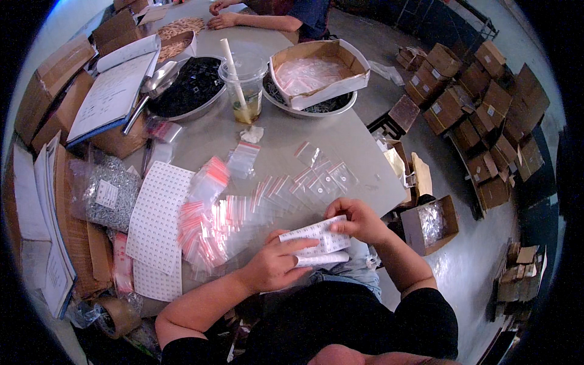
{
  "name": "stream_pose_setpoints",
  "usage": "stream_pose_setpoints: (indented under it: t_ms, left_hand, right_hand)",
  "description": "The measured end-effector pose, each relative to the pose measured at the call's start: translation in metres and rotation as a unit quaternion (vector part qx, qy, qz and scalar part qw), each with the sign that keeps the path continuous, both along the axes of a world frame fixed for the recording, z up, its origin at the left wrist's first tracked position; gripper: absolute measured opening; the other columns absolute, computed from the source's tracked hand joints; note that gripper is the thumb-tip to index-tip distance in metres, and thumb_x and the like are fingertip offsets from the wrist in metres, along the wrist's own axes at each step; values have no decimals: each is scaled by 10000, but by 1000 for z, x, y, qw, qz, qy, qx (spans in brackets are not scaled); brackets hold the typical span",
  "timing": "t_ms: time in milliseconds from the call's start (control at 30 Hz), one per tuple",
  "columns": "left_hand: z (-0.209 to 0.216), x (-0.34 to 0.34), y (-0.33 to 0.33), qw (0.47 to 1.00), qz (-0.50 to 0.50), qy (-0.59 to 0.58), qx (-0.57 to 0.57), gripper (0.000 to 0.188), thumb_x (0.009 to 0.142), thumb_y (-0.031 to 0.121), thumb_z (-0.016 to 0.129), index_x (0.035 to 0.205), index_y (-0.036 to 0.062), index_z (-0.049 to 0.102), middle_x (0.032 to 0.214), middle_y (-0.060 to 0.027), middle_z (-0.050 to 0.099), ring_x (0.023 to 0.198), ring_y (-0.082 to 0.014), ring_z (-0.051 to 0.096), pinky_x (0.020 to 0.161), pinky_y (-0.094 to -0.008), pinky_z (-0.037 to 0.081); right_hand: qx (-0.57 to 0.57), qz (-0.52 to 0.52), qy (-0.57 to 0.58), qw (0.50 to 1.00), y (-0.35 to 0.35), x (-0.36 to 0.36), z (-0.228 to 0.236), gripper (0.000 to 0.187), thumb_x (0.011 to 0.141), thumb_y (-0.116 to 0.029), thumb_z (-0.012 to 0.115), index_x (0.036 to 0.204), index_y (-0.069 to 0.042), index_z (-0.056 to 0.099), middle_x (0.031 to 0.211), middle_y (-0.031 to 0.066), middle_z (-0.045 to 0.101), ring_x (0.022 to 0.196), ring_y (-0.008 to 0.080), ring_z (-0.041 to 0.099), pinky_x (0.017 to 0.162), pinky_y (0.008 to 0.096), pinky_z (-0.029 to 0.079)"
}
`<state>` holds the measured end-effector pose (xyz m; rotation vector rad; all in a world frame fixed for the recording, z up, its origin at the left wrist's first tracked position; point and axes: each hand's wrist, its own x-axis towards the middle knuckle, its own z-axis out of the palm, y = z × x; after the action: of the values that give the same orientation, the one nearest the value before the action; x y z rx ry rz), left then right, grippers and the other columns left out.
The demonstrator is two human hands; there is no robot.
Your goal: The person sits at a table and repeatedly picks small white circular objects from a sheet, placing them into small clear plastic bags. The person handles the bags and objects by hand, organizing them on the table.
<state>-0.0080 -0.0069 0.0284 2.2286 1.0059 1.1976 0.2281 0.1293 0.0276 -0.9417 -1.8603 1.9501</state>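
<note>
Close to my body, my left hand (278, 263) grips a folded white sheet of small printed stickers (328, 241), its fingers lying across the front. My right hand (360, 222) pinches the upper right corner of the same sheet between thumb and fingers. Beyond my hands, small clear zip bags (277, 191) lie fanned out in an overlapping row. A few zip bags at the row's right end (328, 177) carry small round white stickers. More red-edged zip bags (204, 234) are heaped to the left, beside larger flat sticker sheets (157, 210).
A plastic cup with a straw (243, 91) stands between a bowl of black parts (188, 88) and a bowl (350, 103) topped by an open carton (359, 76). A bag of screws (112, 194) and a clipboard (112, 91) sit left. Another person's hands (222, 18) rest at the far side.
</note>
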Motion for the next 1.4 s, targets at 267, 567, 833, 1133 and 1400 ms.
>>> stream_pose_setpoints:
  t_ms: [267, 567, 833, 1133, 1400]
  left_hand:
    - [0, 2, 0, 1000, -4, -28, -6, 174, 737, 115, 753, 723, 11, 613, 1281, -165, 588, 1045, -310, 637, 813, -395, 464]
    - [6, 3, -1, 1000, 28, 4, -8, 287, 701, 114, 797, 608, 27, 540, 1251, -202, 605, 1047, -342, 644, 867, -424, 509]
    - [0, 5, -3, 998, 24, -53, -36, 168, 741, 75, 752, 725, 4, 601, 1233, -150, 619, 1018, -297, 650, 837, -401, 494]
    - [-2, 4, -4, 1000, 2, -13, -19, 138, 751, 84, 748, 787, 14, 634, 1176, -106, 650, 978, -272, 659, 829, -400, 498]
    - [-9, 6, -4, 999, -16, -35, -26, 143, 761, 89, 745, 778, 21, 621, 1115, -92, 671, 907, -258, 671, 779, -380, 517]
  right_hand:
    - [111, 72, -33, 991, -4, -3, 23, 626, 661, -218, 885, 1184, -53, 584, 1031, 48, 628, 945, 161, 596, 788, 315, 490]
    - [1, -94, 34, 995, -6, 11, 9, 282, 765, -135, 804, 945, 3, 636, 1159, 47, 486, 997, 140, 549, 858, 282, 466]
    - [-89, -143, 155, 973, -16, 1, 10, 136, 789, -8, 743, 882, -2, 644, 999, 82, 646, 878, 151, 617, 783, 277, 501]
    - [-74, -24, 36, 996, -10, -4, 20, 199, 779, -39, 776, 924, 2, 645, 881, 60, 673, 775, 100, 626, 679, 234, 504]
    - [25, 1, -48, 999, -9, -2, 17, 179, 823, -80, 751, 949, 7, 657, 838, 32, 674, 774, 82, 610, 679, 227, 496]
